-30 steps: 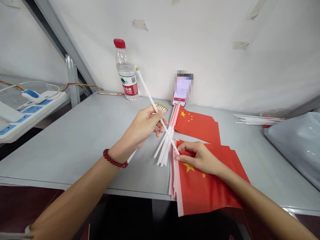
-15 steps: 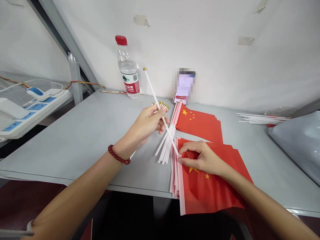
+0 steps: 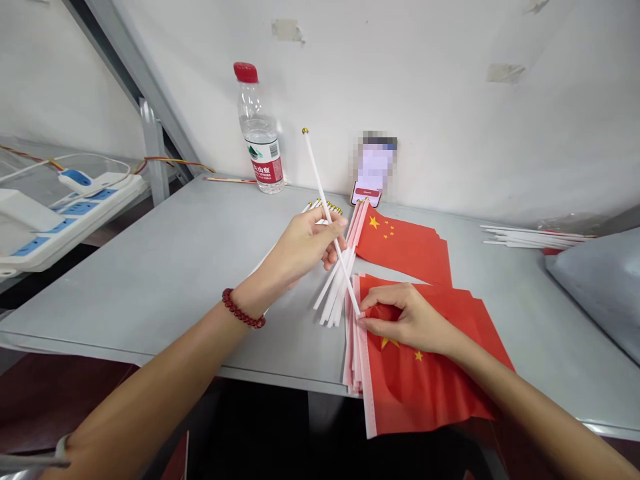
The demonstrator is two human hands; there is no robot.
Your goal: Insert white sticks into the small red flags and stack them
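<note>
Between the thumb and fingers of my left hand is a white flagpole with a gold ball on its upper end. The pole slants down to the right, its lower tip at the white sleeve edge of a red flag with yellow stars. My right hand pinches that flag by the sleeve's top corner, close to the tip. Under it lie several more flags, sleeve edges fanned to the left. Just behind, flags on poles rest in a stack. More gold-tipped poles lie partly hidden behind my left hand.
A water bottle and a phone stand against the wall. White sticks and a grey plastic bag are on the right of the grey table. Off the left edge is a power strip with cables.
The pole in my left hand has tilted a little more upright, its tip still at the flag's sleeve corner. The whole view has shifted slightly; my right hand keeps its pinch.
</note>
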